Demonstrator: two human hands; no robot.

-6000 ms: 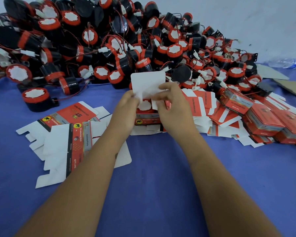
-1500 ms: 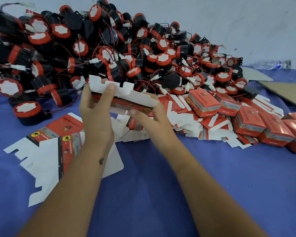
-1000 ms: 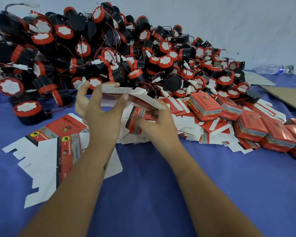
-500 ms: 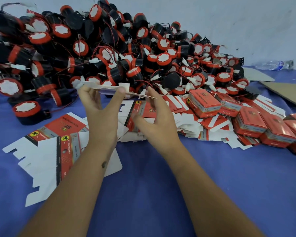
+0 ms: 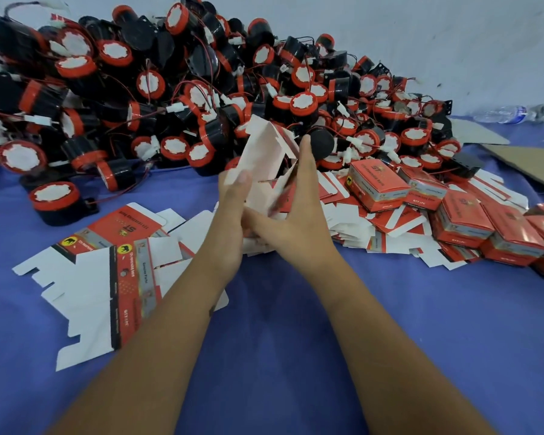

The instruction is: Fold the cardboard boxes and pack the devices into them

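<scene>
A half-opened red and white box blank (image 5: 259, 158) stands upright between my hands, its white inner side toward me. My left hand (image 5: 231, 211) pinches its left panel, thumb on the white face. My right hand (image 5: 299, 215) presses straight fingers against its red right side, thumb spread low toward the left hand. Behind them lies a big heap of black and red round devices (image 5: 201, 89) with thin wires. Flat box blanks (image 5: 123, 255) lie at the left, and more blanks (image 5: 358, 221) are piled under and right of my hands.
Several closed red boxes (image 5: 377, 186) sit in a row at the right. One device (image 5: 55, 199) stands alone at the left. A water bottle (image 5: 509, 113) and brown cardboard sheets (image 5: 528, 164) lie far right. Blue cloth (image 5: 296, 340) covers the table.
The blank, held flat and level half a second ago, now stands upright and has opened into a sleeve. Both hands have moved right and closer together.
</scene>
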